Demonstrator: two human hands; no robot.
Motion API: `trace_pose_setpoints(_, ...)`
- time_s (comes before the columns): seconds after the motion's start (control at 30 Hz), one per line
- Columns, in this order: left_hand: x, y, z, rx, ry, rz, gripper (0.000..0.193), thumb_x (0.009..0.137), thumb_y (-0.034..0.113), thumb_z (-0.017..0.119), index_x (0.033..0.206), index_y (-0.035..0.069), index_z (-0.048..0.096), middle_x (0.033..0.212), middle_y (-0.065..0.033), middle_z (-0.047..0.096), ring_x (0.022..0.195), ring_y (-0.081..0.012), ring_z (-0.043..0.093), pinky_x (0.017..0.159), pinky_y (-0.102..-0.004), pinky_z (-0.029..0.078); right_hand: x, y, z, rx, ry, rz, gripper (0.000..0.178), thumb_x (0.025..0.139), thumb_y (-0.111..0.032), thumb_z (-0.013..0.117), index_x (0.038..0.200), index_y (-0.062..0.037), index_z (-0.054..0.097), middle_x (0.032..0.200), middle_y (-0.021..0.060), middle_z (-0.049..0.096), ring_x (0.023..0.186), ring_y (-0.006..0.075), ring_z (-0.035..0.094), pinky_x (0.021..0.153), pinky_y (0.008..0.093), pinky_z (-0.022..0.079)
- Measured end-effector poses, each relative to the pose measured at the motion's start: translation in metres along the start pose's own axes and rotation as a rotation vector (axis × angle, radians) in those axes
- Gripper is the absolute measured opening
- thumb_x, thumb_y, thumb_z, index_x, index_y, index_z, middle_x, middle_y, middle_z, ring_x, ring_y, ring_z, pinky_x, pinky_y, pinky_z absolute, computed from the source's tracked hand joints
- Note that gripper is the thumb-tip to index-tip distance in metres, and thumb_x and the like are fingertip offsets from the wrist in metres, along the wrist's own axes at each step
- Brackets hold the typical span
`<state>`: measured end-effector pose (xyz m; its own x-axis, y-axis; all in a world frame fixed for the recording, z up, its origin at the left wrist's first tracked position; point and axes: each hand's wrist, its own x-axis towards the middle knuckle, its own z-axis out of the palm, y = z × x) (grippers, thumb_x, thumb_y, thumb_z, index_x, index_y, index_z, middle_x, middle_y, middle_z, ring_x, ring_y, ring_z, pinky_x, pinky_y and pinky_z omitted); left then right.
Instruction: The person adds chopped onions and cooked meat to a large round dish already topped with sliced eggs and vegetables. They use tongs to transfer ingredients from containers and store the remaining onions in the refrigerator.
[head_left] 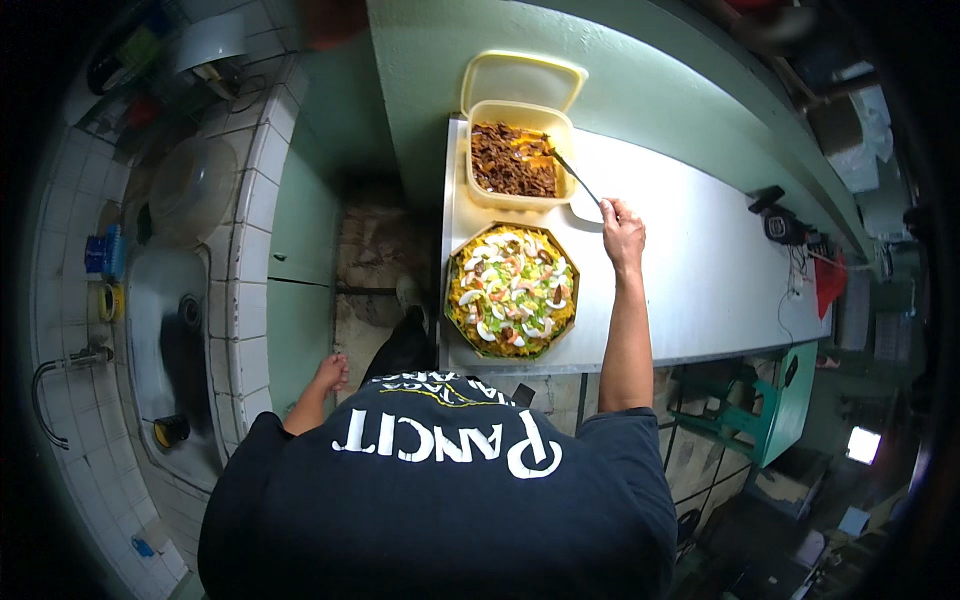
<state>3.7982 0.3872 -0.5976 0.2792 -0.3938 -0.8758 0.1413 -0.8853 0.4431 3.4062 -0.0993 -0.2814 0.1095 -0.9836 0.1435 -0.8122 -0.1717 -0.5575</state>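
My right hand (624,234) is closed round the end of a dark, long-handled spoon (578,176). The spoon's far end reaches over the rim of a pale yellow plastic tub (515,202) and dips into dark brown, oily chopped food (508,165). Behind the tub its lid (525,78) leans against the wall. Just nearer to me sits an octagonal tray (460,338) of yellow noodles (512,290), topped with egg slices, chopped greens and brown bits. My left hand (332,372) hangs low at my side, fingers curled, with nothing visible in it.
Tub and tray stand at the left end of a white table (660,260) along a green wall. A black device (782,228) with cables lies at its far right. To my left are a tiled counter (255,260) and a sink (170,350). A green stool (725,405) stands below right.
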Motion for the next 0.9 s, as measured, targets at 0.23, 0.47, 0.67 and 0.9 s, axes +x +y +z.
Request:
trace_pose_setpoints(0.23, -0.029, 0.061, 0.015, 0.146, -0.028, -0.072, 0.034, 0.094, 0.034, 0.048, 0.125, 0.021, 0.051, 0.097, 0.0032, 0.062, 0.072, -0.0114, 0.057, 0.060, -0.0322, 0.045, -0.024, 0.010, -0.017, 0.299, 0.156, -0.092, 0.021, 0.089, -0.022, 0.059, 0.095, -0.0057, 0.070, 0.080, 0.0148, 0.066, 0.075, 0.0266, 0.064, 0.068, 0.0337, 0.048)
trace_pose_setpoints(0.47, -0.036, 0.063, 0.015, 0.071, -0.039, -0.045, 0.034, 0.094, 0.033, 0.047, 0.126, 0.021, 0.050, 0.095, 0.0032, 0.061, 0.072, -0.0115, 0.057, 0.060, -0.0321, 0.045, 0.003, -0.027, 0.037, -0.344, -0.086, -0.233, 0.024, 0.093, -0.031, 0.049, 0.094, -0.0120, 0.064, 0.097, 0.0097, 0.063, 0.084, 0.0342, 0.063, 0.074, 0.0474, 0.049)
trace_pose_setpoints(0.67, -0.028, -0.012, -0.004, -0.029, 0.041, -0.073, 0.034, 0.094, 0.031, 0.047, 0.127, 0.021, 0.050, 0.093, 0.0022, 0.059, 0.071, -0.0129, 0.056, 0.059, -0.0324, 0.044, 0.030, -0.062, 0.066, -0.643, -0.108, -0.781, 0.018, 0.083, -0.012, 0.052, 0.099, -0.0103, 0.061, 0.107, 0.0097, 0.057, 0.101, 0.0262, 0.058, 0.083, 0.0443, 0.045)
trace_pose_setpoints(0.9, -0.029, -0.023, 0.001, -0.040, 0.018, -0.117, 0.035, 0.094, 0.034, 0.047, 0.126, 0.020, 0.050, 0.097, -0.0005, 0.059, 0.075, -0.0146, 0.057, 0.062, -0.0339, 0.044, 0.068, -0.088, 0.081, -0.664, -0.199, -0.910, 0.018, 0.087, -0.016, 0.050, 0.095, -0.0136, 0.066, 0.106, 0.0074, 0.058, 0.095, 0.0255, 0.059, 0.086, 0.0441, 0.044)
